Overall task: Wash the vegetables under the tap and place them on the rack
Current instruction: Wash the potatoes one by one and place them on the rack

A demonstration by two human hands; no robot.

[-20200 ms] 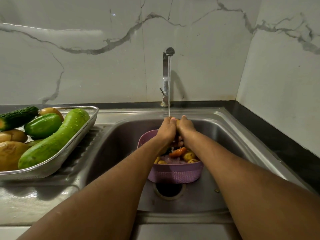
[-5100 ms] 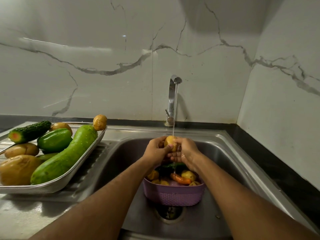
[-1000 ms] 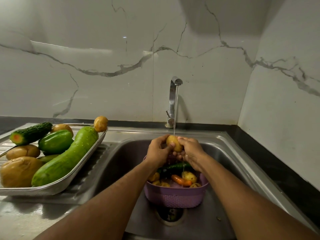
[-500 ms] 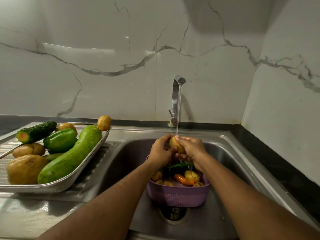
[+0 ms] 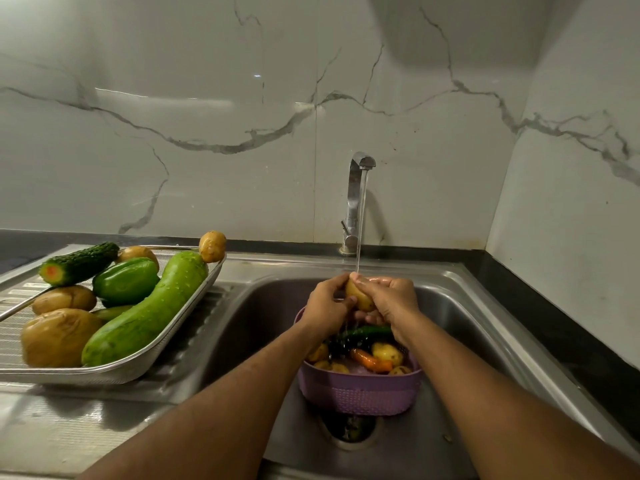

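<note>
Both hands meet over the sink (image 5: 460, 306), under the thin stream of water (image 5: 360, 230) running from the tap (image 5: 356, 195). The left hand (image 5: 327, 308) and the right hand (image 5: 391, 299) hold one small potato (image 5: 358, 296) between them. The left hand's fingers curl round the potato's left side, its thumb on top. The right hand's fingers curl over the potato's right side and partly hide it, so only a strip of yellow skin shows between the two hands. The stream lands on the potato's top, just where the thumbs meet.

Directly beneath the hands a purple basket (image 5: 360, 393) sits on the sink floor, above the drain (image 5: 349, 431). Inside it lie a carrot (image 5: 372, 362), a dark green vegetable (image 5: 367, 330) and several more small potatoes.

On the draining board at the sink's left edge rests the rack (image 5: 114, 374), a metal mesh tray. It carries a long green gourd (image 5: 149, 313), a green pepper (image 5: 126, 280), a bitter gourd (image 5: 79, 263) and a number of potatoes; one sits on the rack's far right corner (image 5: 212, 245).
</note>
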